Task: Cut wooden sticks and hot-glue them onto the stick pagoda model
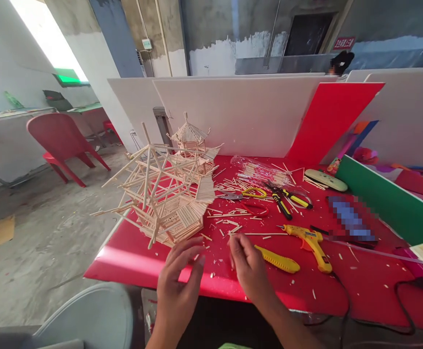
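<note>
My left hand (180, 281) is raised over the table's front edge, fingers apart and curved, with nothing visible between them. It is just in front of a large openwork stick model (160, 194). To its right, my right hand (247, 266) has its fingers curled together near some loose stick pieces; what they hold, if anything, is too small to make out. A yellow utility knife (278, 260) lies beside the right hand. Farther right rests a yellow glue gun (311, 240). Behind the large model stands a smaller stick tower with a pointed roof (190, 135).
Scissors (253, 193) and black-yellow pliers (282, 203) lie among scattered sticks and a plastic-wrapped bundle (258, 172). A green board (378, 203) leans at the right. Cords hang over the front edge. A grey stool (95, 310) and a red chair (60, 135) stand left.
</note>
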A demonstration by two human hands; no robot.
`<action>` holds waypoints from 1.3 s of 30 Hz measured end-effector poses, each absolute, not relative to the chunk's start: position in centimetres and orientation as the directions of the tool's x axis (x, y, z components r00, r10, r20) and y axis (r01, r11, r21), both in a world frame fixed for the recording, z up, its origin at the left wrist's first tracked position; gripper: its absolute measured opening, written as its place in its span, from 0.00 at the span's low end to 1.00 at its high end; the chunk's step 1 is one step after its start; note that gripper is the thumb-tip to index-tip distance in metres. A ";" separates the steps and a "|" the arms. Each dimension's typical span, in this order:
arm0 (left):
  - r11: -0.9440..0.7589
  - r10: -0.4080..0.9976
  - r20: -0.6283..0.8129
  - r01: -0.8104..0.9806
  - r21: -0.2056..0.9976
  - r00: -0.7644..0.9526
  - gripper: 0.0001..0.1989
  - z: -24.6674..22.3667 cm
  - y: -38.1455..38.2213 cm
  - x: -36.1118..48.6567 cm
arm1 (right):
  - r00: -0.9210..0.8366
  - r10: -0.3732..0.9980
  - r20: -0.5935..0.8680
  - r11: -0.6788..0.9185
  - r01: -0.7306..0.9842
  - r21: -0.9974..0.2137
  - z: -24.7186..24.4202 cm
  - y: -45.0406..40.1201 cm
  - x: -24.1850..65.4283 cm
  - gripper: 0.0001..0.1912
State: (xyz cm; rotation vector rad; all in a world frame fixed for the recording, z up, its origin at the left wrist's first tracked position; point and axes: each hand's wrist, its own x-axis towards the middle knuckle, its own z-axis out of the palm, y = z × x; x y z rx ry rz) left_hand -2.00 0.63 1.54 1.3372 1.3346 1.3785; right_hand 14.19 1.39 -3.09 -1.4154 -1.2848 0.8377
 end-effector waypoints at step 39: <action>-0.260 0.946 0.183 0.290 0.921 0.269 0.12 -2.3 0.5 -1.5 | 0.027 0.952 0.305 0.233 0.581 -0.780 -1.9 2.3 16.5 0.15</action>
